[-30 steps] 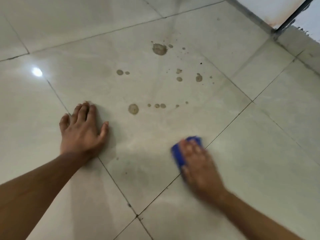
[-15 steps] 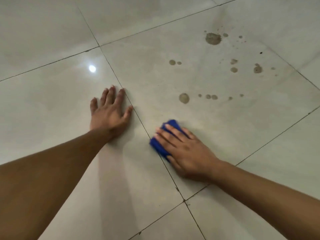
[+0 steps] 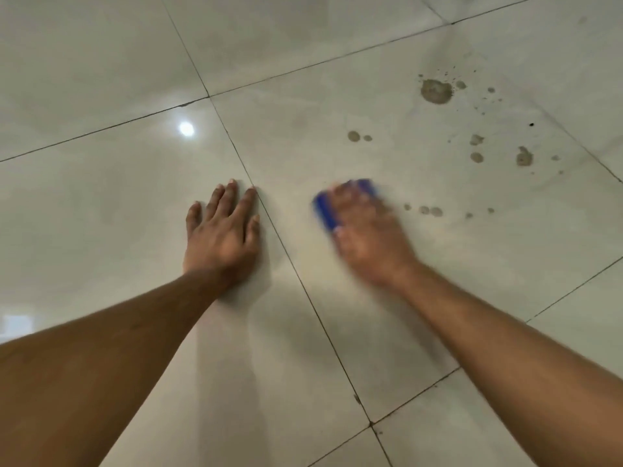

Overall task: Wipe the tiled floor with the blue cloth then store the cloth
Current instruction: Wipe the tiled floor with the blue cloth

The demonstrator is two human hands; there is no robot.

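Down on the tiled floor [image 3: 101, 203], the left hand [image 3: 224, 237] lies flat with its fingers straight and spread, palm pressed on a tile just beside a dark grout line [image 3: 303, 284] that runs from the far side toward the near right. Across that line, on the neighbouring tile, the right hand [image 3: 365, 235] rests on the blue cloth [image 3: 325, 212], pressing it against the floor; the hand is blurred, so whether its fingers lie flat over the cloth or curl round it cannot be told. Blue fabric shows past the fingertips and along the hand's left side. Brownish dried spots [image 3: 436, 91] are scattered over the same tile, beyond the cloth and to its right, the nearest small ones close to the right hand. A bright light reflection [image 3: 186, 129] sits on the tile beyond the left hand.
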